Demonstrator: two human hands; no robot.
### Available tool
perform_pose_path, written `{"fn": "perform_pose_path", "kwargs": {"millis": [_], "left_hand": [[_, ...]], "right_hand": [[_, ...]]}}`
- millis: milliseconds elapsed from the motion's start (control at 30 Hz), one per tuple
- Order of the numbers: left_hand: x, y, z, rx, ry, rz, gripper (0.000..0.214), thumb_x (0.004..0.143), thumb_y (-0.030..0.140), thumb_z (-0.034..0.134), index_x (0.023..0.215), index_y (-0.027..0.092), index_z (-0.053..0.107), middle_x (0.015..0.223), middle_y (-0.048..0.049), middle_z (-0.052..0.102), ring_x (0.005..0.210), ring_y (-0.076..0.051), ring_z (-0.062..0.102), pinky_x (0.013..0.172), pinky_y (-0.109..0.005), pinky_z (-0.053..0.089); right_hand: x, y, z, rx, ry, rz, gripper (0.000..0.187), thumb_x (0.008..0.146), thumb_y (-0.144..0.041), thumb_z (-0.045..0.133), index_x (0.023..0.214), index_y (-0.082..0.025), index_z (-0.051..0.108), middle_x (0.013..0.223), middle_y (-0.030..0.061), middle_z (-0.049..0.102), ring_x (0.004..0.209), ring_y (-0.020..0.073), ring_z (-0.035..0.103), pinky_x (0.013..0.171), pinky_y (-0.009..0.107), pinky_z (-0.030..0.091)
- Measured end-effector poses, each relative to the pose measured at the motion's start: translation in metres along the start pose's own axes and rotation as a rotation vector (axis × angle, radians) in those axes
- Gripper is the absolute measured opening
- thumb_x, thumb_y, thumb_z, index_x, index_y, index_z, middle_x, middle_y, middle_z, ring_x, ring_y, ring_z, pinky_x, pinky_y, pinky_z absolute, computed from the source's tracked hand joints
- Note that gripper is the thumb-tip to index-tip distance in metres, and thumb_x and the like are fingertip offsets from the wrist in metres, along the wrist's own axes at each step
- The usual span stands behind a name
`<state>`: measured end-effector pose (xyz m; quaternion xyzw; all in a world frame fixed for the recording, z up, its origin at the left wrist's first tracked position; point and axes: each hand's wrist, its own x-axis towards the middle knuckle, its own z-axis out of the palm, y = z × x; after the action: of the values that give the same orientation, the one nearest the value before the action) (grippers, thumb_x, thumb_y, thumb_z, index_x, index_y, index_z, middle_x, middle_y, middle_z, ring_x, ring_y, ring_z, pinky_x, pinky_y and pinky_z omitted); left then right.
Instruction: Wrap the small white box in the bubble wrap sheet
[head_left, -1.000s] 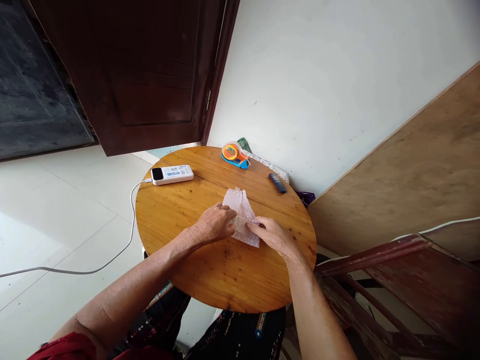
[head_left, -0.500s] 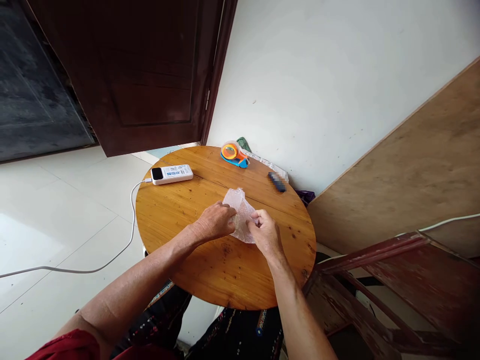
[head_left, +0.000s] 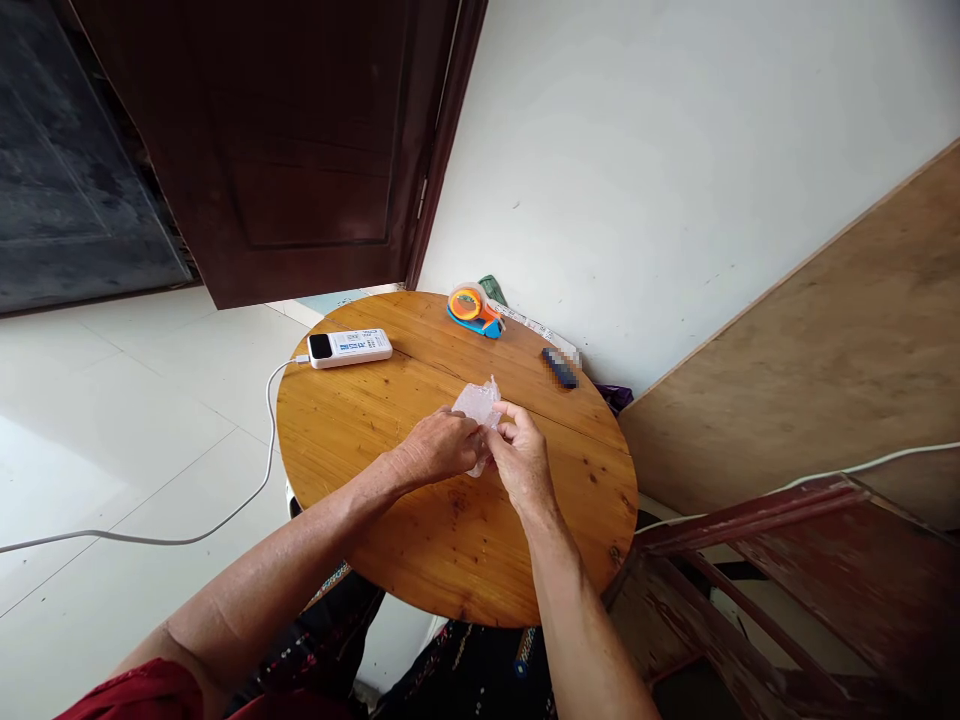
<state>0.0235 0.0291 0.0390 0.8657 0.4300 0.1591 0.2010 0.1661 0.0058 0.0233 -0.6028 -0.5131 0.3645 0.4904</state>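
A crumpled piece of clear bubble wrap [head_left: 480, 403] sits bunched between my two hands over the middle of a round wooden table [head_left: 420, 550]. My left hand [head_left: 435, 448] has its fingers curled onto the wrap's left side. From the right, my right hand [head_left: 521, 460] pinches the wrap, fingers closed on it. Most of the wrap is hidden behind my fingers; only its upper part shows.
A white power bank [head_left: 351, 348] with a white cable [head_left: 225, 510] lies at the table's far left. An orange and blue tape dispenser [head_left: 472, 309] and a small dark object [head_left: 560, 367] sit near the wall. A dark wooden chair [head_left: 787, 580] stands to the right, a dark door [head_left: 285, 150] behind.
The bubble wrap lay spread flat a second ago; my hands have gathered it into a smaller bunch. My right hand has moved left, towards my left hand.
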Motion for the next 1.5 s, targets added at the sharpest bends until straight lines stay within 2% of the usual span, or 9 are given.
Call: {"fn": "perform_pose_path", "kwargs": {"millis": [233, 333, 467, 633, 767, 967, 1167, 1333, 1500], "left_hand": [[-0.005, -0.008, 0.007, -0.215, 0.074, -0.007, 0.023, 0.083, 0.016, 0.050, 0.088, 0.017, 0.073, 0.092, -0.0072, 0.074, 0.091, -0.021, 0.065, 0.084, -0.029, 0.049], [-0.009, -0.014, 0.010, -0.410, 0.117, -0.081, 0.034, 0.078, 0.015, 0.055, 0.108, 0.016, 0.070, 0.096, -0.0054, 0.073, 0.087, -0.019, 0.065, 0.078, -0.025, 0.049], [-0.012, -0.018, 0.011, -0.605, 0.109, -0.203, 0.052, 0.077, 0.022, 0.058, 0.127, 0.011, 0.061, 0.093, -0.0049, 0.070, 0.079, -0.017, 0.063, 0.071, -0.025, 0.049], [-0.009, -0.015, 0.016, -0.542, 0.193, -0.199, 0.053, 0.078, 0.036, 0.064, 0.124, 0.010, 0.063, 0.098, -0.0072, 0.068, 0.083, -0.019, 0.062, 0.078, -0.030, 0.050], [-0.007, -0.016, 0.024, -0.500, 0.210, -0.180, 0.050, 0.078, 0.027, 0.063, 0.125, 0.012, 0.062, 0.107, -0.0086, 0.065, 0.084, -0.019, 0.062, 0.080, -0.031, 0.051], [-0.006, -0.016, 0.031, -0.434, 0.227, -0.176, 0.054, 0.069, 0.014, 0.061, 0.124, 0.012, 0.063, 0.105, -0.0088, 0.064, 0.094, -0.023, 0.060, 0.090, -0.035, 0.050], [-0.009, -0.014, 0.030, -0.473, 0.211, -0.164, 0.065, 0.067, 0.014, 0.059, 0.132, 0.011, 0.058, 0.108, -0.0091, 0.061, 0.091, -0.022, 0.060, 0.088, -0.035, 0.051], [-0.009, -0.016, 0.033, -0.477, 0.228, -0.173, 0.063, 0.068, 0.016, 0.059, 0.130, 0.012, 0.058, 0.112, -0.0100, 0.060, 0.091, -0.021, 0.059, 0.089, -0.036, 0.051], [-0.010, -0.016, 0.033, -0.502, 0.230, -0.174, 0.060, 0.070, 0.020, 0.061, 0.130, 0.013, 0.058, 0.113, -0.0095, 0.060, 0.091, -0.021, 0.060, 0.087, -0.035, 0.052]], "right_hand": [[-0.005, -0.011, -0.007, -0.109, -0.091, 0.019, 0.062, 0.075, -0.035, 0.058, 0.132, -0.014, 0.050, 0.068, -0.0002, 0.069, 0.053, 0.0152, 0.059, 0.043, 0.022, 0.042], [-0.011, -0.014, -0.012, -0.141, -0.158, 0.015, 0.066, 0.078, -0.030, 0.054, 0.141, -0.016, 0.042, 0.089, 0.0052, 0.075, 0.061, 0.0159, 0.064, 0.045, 0.023, 0.045], [-0.016, -0.007, -0.015, -0.187, -0.239, -0.095, 0.071, 0.080, -0.021, 0.053, 0.148, -0.021, 0.035, 0.111, 0.0081, 0.073, 0.070, 0.0141, 0.066, 0.061, 0.027, 0.054], [-0.016, 0.000, -0.012, -0.271, -0.290, -0.247, 0.074, 0.081, -0.013, 0.049, 0.152, -0.023, 0.030, 0.118, 0.0079, 0.072, 0.102, 0.0200, 0.068, 0.088, 0.036, 0.055], [-0.014, -0.001, -0.014, -0.249, -0.326, -0.269, 0.072, 0.085, -0.014, 0.047, 0.153, -0.024, 0.027, 0.118, 0.0084, 0.071, 0.096, 0.0188, 0.069, 0.086, 0.037, 0.055], [-0.014, -0.003, -0.015, -0.142, -0.262, -0.184, 0.064, 0.085, -0.020, 0.051, 0.147, -0.021, 0.037, 0.105, 0.0074, 0.075, 0.071, 0.0154, 0.066, 0.071, 0.032, 0.055], [-0.014, 0.008, -0.020, -0.053, 0.072, -0.187, 0.048, 0.083, -0.028, 0.059, 0.129, -0.017, 0.050, 0.090, 0.0038, 0.073, 0.067, 0.0137, 0.060, 0.070, 0.031, 0.053], [-0.017, 0.014, -0.014, -0.232, -0.057, -0.328, 0.053, 0.080, -0.020, 0.059, 0.132, -0.021, 0.051, 0.094, 0.0045, 0.072, 0.077, 0.0164, 0.063, 0.073, 0.031, 0.053], [-0.019, 0.012, -0.012, -0.409, -0.117, -0.407, 0.060, 0.078, -0.015, 0.057, 0.137, -0.022, 0.047, 0.102, 0.0047, 0.071, 0.085, 0.0181, 0.062, 0.087, 0.038, 0.051]]}}
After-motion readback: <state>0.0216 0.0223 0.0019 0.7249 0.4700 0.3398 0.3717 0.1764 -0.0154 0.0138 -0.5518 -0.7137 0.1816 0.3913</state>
